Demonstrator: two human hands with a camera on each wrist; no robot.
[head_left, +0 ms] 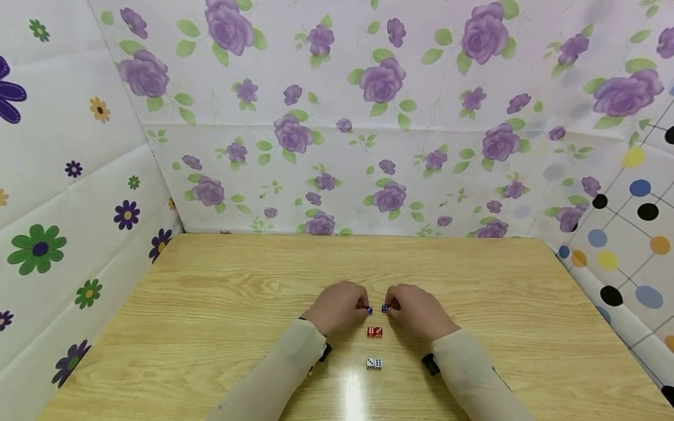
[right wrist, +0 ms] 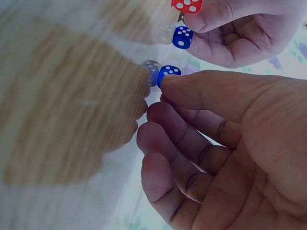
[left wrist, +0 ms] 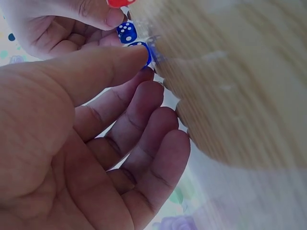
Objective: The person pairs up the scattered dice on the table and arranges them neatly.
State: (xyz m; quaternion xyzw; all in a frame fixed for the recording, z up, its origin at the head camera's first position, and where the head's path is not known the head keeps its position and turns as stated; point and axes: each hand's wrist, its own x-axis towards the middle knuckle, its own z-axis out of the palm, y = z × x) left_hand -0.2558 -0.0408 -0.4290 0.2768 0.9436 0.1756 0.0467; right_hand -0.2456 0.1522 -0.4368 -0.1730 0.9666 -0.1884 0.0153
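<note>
My left hand [head_left: 339, 305] pinches a blue die [head_left: 369, 310] with white pips between thumb and forefinger, close over the wooden tabletop. Across a small gap, my right hand [head_left: 418, 310] pinches a second blue die [head_left: 385, 308] the same way. In the right wrist view the right thumb covers part of its blue die [right wrist: 169, 74]. The left wrist view shows the left thumb over most of the other blue die [left wrist: 143, 51]. Two red dice [head_left: 374, 332] sit side by side just nearer than the hands. Nearer still, two white dice [head_left: 374, 363] stand together.
The wood-grain table [head_left: 237, 280] reaches back to a wall hung with purple-flowered cloth [head_left: 337, 146]. Patterned cloth also lines the left side [head_left: 68, 193] and the right side [head_left: 626, 245]. Black wrist straps show under both sleeves.
</note>
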